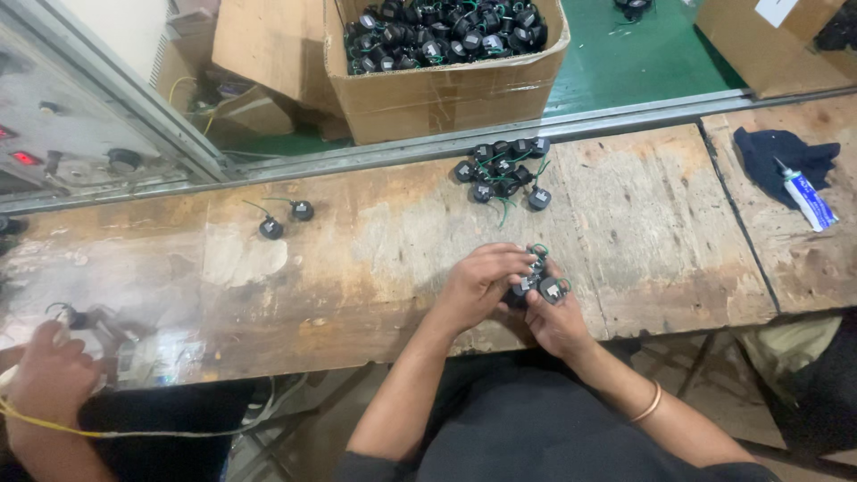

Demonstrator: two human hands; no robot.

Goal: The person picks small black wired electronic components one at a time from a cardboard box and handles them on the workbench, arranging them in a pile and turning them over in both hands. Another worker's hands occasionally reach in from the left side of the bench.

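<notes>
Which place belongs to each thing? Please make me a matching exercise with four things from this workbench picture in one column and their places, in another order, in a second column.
Things:
1. small white glue tube with blue label
2. large brown cardboard box full of black round parts
3. loose pile of black round parts with green wires
4. pair of black round parts lying apart

Places:
A. beyond the bench's far edge
B. on the bench's left half
C. far right, beside a dark blue cloth
D. middle of the bench, beyond both hands

Pairs: 1-C, 2-A, 3-D, 4-B

worn rough wooden bench [375, 259], black plastic parts [536, 281]
</notes>
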